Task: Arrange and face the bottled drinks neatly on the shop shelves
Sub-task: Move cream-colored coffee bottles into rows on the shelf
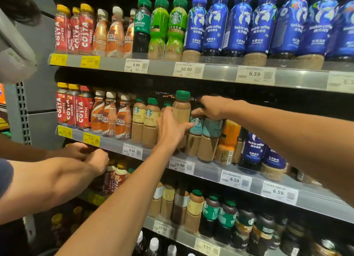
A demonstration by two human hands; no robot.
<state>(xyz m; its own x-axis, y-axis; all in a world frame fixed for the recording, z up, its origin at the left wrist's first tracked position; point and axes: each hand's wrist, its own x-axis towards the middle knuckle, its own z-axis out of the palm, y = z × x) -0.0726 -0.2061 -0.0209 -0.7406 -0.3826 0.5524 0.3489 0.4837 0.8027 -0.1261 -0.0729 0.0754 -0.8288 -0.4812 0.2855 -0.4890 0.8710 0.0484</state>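
Observation:
My left hand (169,128) is wrapped around a beige Starbucks latte bottle (182,107) with a green cap, on the middle shelf (208,170). That bottle stands higher than the two latte bottles (147,121) to its left, and its label faces away. My right hand (210,107) comes in from the right and closes over the top of a teal-labelled bottle (212,128), hiding its cap. A second teal bottle (196,129) stands between my hands.
Another person's hands (90,158) work at the third shelf on the left, by Costa bottles (113,177). Blue Luckin bottles (254,150) and an orange one (229,138) stand right of my hands. The top shelf (218,71) is packed full.

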